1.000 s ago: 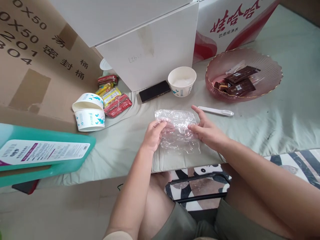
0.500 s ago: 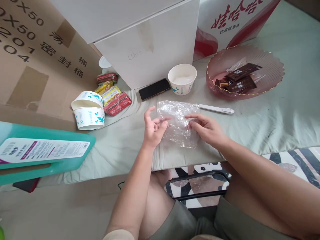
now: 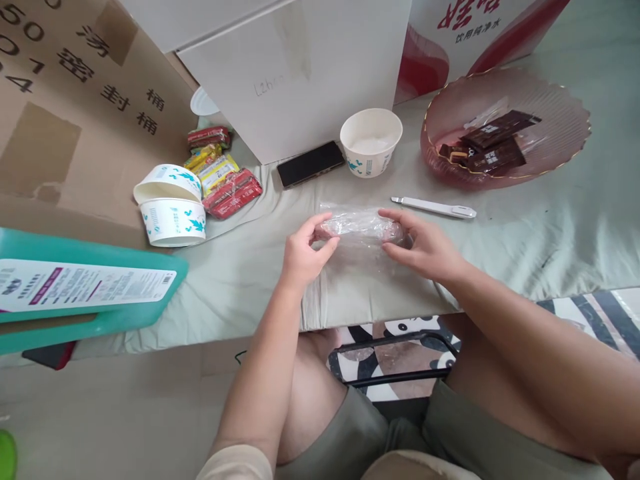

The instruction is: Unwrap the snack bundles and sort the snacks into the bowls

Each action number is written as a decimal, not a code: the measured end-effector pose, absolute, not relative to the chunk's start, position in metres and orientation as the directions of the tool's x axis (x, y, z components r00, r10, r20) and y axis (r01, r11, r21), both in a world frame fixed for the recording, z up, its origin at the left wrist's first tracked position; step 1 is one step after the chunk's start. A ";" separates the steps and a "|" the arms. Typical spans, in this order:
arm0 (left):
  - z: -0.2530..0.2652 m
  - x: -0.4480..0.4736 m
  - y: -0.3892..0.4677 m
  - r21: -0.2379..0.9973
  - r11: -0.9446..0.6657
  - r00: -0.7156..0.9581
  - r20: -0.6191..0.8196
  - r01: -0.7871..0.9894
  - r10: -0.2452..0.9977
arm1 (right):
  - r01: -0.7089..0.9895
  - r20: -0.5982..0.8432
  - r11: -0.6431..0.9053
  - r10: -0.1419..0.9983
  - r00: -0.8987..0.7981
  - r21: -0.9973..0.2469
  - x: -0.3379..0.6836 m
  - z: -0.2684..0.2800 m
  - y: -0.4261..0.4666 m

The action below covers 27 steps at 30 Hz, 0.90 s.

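Note:
A crinkled clear plastic bag point(image 3: 359, 228) is bunched up between my two hands, just above the cloth-covered surface. My left hand point(image 3: 309, 252) grips its left end, thumb and fingers curved round it. At the other end, my right hand point(image 3: 423, 241) holds the plastic between thumb and fingers. Behind my right hand lies a slim white utility knife point(image 3: 434, 207). A white paper bowl point(image 3: 371, 143) with a blue print stands behind the bag, with something whitish inside. Left of that bowl is a black phone point(image 3: 310, 165), lying flat.
A pink ribbed bowl point(image 3: 440, 160) with brown packets stands at the back right. To the left are two stacked paper bowls point(image 3: 175, 223), red and yellow snack packs point(image 3: 233, 193) and a green jug point(image 3: 150, 320). Boxes line the back, including a white one point(image 3: 320, 87).
The plastic bag lay spread flat and is now gathered into a narrow bundle. Both hands have closed in on its ends. The view has shifted slightly, so the surroundings sit higher.

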<state>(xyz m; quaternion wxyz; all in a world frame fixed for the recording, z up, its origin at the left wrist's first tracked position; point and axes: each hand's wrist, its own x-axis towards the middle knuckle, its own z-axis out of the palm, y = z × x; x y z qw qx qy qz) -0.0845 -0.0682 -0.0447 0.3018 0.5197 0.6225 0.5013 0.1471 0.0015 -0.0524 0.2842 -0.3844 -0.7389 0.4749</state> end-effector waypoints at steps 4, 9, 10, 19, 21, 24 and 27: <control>-0.047 -0.089 -0.066 0.827 -0.086 -0.239 0.258 0.556 0.936 | 0.452 0.168 0.402 0.865 -0.473 -0.796 0.144 -0.055 0.003; -0.044 -0.084 -0.063 0.961 -0.122 -0.268 0.189 0.248 0.945 | 0.378 0.256 0.418 0.876 -0.408 -0.826 0.141 -0.048 0.001; -0.043 -0.082 -0.063 0.990 -0.071 -0.256 0.101 0.124 0.961 | 0.341 0.170 0.340 0.881 -0.441 -0.876 0.140 -0.045 0.000; -0.036 -0.078 -0.064 0.948 0.282 -0.229 -0.310 -0.145 0.923 | 0.094 -0.056 -0.022 0.925 -0.375 -0.995 0.140 -0.045 0.001; -0.036 -0.080 -0.066 0.943 0.317 -0.140 -0.330 -0.104 0.934 | 0.025 -0.027 -0.018 0.919 -0.393 -1.000 0.145 -0.044 0.004; -0.033 -0.078 -0.067 0.935 0.342 0.019 -0.342 -0.088 0.940 | 0.083 -0.180 -0.166 0.748 -0.638 -0.983 0.148 -0.038 0.003; -0.031 -0.072 -0.066 0.932 0.309 0.010 -0.313 -0.187 0.950 | 0.279 -0.294 -0.110 0.529 -0.796 -0.954 0.143 -0.033 -0.005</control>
